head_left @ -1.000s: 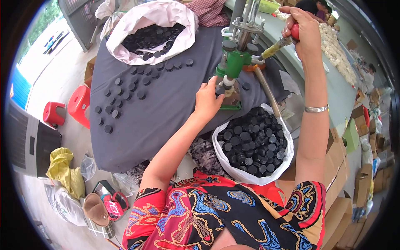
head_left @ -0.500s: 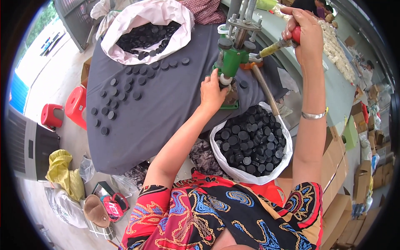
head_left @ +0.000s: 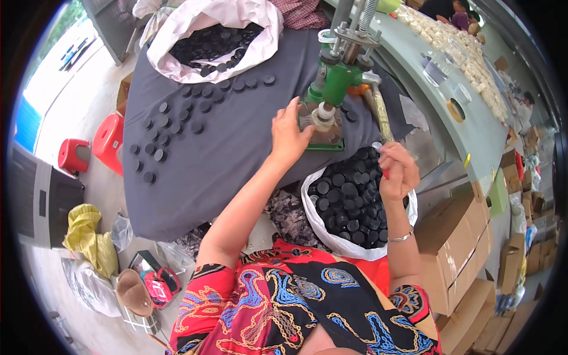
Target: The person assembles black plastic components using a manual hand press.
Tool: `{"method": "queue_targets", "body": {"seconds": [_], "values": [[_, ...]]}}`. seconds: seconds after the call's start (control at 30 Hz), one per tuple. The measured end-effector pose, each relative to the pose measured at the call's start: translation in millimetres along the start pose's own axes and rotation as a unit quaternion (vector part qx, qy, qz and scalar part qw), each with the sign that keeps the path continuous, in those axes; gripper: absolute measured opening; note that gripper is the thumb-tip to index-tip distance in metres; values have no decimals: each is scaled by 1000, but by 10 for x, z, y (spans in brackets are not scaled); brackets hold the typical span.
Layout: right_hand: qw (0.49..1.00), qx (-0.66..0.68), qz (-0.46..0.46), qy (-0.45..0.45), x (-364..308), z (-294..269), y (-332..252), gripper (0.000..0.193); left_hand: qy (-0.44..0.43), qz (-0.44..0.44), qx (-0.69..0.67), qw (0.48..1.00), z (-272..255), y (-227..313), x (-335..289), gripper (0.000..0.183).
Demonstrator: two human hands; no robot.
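Observation:
A green hand press (head_left: 338, 81) stands at the right part of the cloth-covered table. My left hand (head_left: 289, 136) is beside its base plate, fingers apart, thumb close to the white press head (head_left: 325, 110). No cap shows in its fingers. My right hand (head_left: 398, 170) is closed round the end of the press lever (head_left: 382, 115), which points down toward me; a bit of its red knob shows at the fingers. Below that hand, a white sack (head_left: 310, 214) full of black round caps (head_left: 349, 204) stands against the table. One or two dark caps (head_left: 350, 116) lie right of the press.
Scattered black caps (head_left: 197, 127) lie on the grey cloth (head_left: 201, 183), left of the press. Behind them sits another white sack (head_left: 173, 68) of caps. Red stools (head_left: 109, 145) stand at left, cardboard boxes (head_left: 458, 254) at right. People (head_left: 458, 15) work at a far table.
My right hand has swung the lever down and toward me, from high at the right to above the near sack. My left hand has drawn slightly left, away from the press head.

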State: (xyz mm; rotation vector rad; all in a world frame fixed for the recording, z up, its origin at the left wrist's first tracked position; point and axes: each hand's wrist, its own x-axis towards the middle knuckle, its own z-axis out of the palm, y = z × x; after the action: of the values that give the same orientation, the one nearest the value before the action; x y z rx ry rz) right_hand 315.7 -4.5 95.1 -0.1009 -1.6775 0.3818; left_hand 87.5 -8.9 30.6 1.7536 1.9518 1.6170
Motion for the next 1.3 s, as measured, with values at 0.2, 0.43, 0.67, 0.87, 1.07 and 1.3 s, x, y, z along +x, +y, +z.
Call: {"method": "queue_targets", "body": {"seconds": [0.2, 0.43, 0.67, 0.87, 1.07, 1.3], "values": [[995, -2, 97, -8, 109, -53, -85, 19, 53, -19, 20, 998, -609, -281, -191, 58], [983, 55, 176, 2, 677, 2, -231, 23, 43, -27, 23, 998, -705, -320, -353, 50], [996, -44, 82, -13, -37, -70, -56, 18, 131, -42, 27, 990, -1254, -466, -563, 42], [992, 19, 122, -32, 315, -171, -117, 16, 311, -110, 264, 907, -2277, -1160, -912, 39], [971, 69, 226, 44, 1316, -12, -92, 26, 221, -276, 358, 864, -2894, -1457, -1239, 46], [948, 110, 299, -20, 1970, -81, 200, 24, 206, -266, 373, 865, -2821, -1465, -1213, 46]]}}
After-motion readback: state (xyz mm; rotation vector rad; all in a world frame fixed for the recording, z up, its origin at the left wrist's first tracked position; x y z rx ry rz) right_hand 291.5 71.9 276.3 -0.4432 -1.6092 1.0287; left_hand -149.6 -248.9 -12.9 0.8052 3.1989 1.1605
